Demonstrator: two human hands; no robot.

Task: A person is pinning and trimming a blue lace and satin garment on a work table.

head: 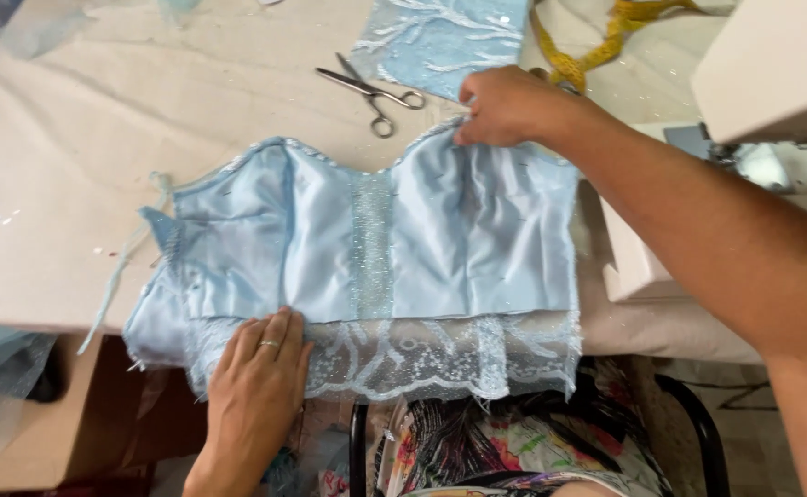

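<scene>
A light blue satin bodice [422,239] with a glittery centre strip and a lace hem lies spread on the table, lining side up. My left hand [256,377] rests flat on the lace at its lower left edge, a ring on one finger. My right hand [505,106] reaches across and pinches the upper right cup edge of the bodice between its fingers.
Metal scissors [376,92] lie just beyond the bodice. A piece of blue lace fabric [440,37] and a yellow tape measure [597,46] sit at the far edge. A white sewing machine [772,83] stands at right. The cloth-covered table [54,184] extends left; a black chair frame [698,423] is below.
</scene>
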